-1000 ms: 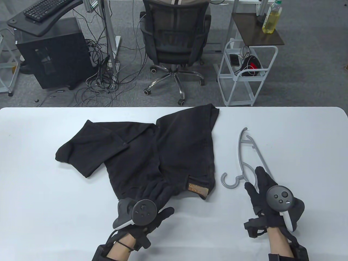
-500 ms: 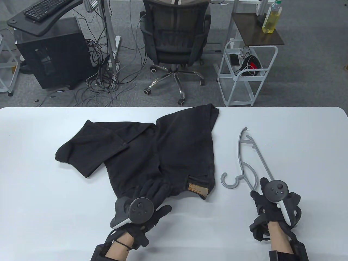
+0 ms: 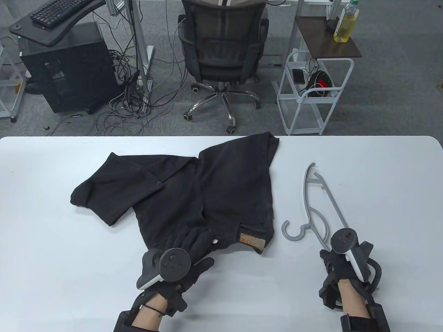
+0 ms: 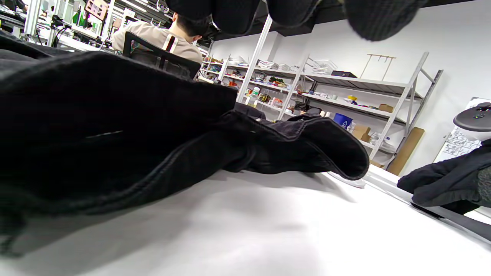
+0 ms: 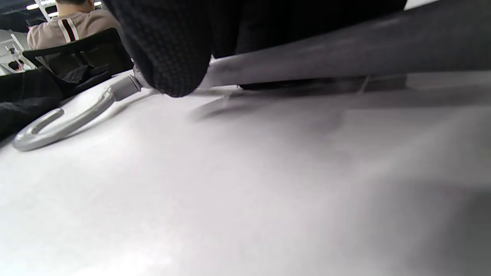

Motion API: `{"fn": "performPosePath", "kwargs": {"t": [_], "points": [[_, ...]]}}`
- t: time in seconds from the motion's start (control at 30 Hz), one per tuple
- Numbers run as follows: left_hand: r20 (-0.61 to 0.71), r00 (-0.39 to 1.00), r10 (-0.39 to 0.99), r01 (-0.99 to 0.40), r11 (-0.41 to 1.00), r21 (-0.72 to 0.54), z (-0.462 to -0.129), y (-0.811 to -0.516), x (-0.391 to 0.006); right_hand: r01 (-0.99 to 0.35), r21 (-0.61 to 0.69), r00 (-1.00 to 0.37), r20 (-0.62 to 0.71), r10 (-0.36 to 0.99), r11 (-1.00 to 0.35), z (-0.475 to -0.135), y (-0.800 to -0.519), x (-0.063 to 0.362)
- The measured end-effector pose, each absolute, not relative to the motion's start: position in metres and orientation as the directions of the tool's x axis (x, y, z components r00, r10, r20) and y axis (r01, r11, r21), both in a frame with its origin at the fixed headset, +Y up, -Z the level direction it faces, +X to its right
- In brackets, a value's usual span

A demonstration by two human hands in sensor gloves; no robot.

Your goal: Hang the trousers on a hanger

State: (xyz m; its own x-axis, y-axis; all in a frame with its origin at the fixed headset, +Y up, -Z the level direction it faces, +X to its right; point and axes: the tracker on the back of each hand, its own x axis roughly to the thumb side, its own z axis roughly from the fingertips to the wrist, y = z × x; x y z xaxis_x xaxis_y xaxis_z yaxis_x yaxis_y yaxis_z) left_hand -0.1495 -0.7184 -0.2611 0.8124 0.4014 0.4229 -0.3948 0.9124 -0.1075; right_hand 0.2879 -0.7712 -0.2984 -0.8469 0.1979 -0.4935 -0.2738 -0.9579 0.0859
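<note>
Black trousers [image 3: 207, 193] lie spread on the white table [image 3: 69, 259]; they fill the left of the left wrist view [image 4: 115, 126]. My left hand [image 3: 202, 249] rests its fingers on the waistband beside a metal button [image 3: 215, 241], thumb spread on the table. A grey plastic hanger [image 3: 313, 207] lies flat to the right, hook towards the trousers. My right hand [image 3: 334, 257] is curled down over the hanger's near end. In the right wrist view its fingers [image 5: 168, 50] close around the grey bar [image 5: 345, 50], with the hook [image 5: 57, 126] lying to the left.
A brown leather patch [image 3: 252, 240] marks the waistband's right end. Beyond the far table edge stand an office chair [image 3: 221, 52], a white wire cart [image 3: 311, 93] and a black computer case [image 3: 65, 69]. Bare table lies at far left and far right.
My right hand has drawn back and curled down onto the hanger's near end. My left hand has slid slightly towards me on the waistband, and the button now shows. The hanger has not moved.
</note>
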Motion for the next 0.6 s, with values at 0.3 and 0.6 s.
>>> {"fn": "performPosePath", "kwargs": {"t": [0.3, 0.6], "points": [[0.367, 0.829, 0.422, -0.41, 0.905, -0.114, -0.266, -0.722, -0.161, -0.243, 0.106, -0.857, -0.489, 0.162, -0.964, -0.301, -0.777, 0.286], [0.275, 0.864, 0.421, -0.407, 0.907, -0.108, -0.272, -0.726, -0.18, -0.409, 0.006, -0.794, -0.495, 0.353, -0.912, -0.297, -0.77, 0.298]]}}
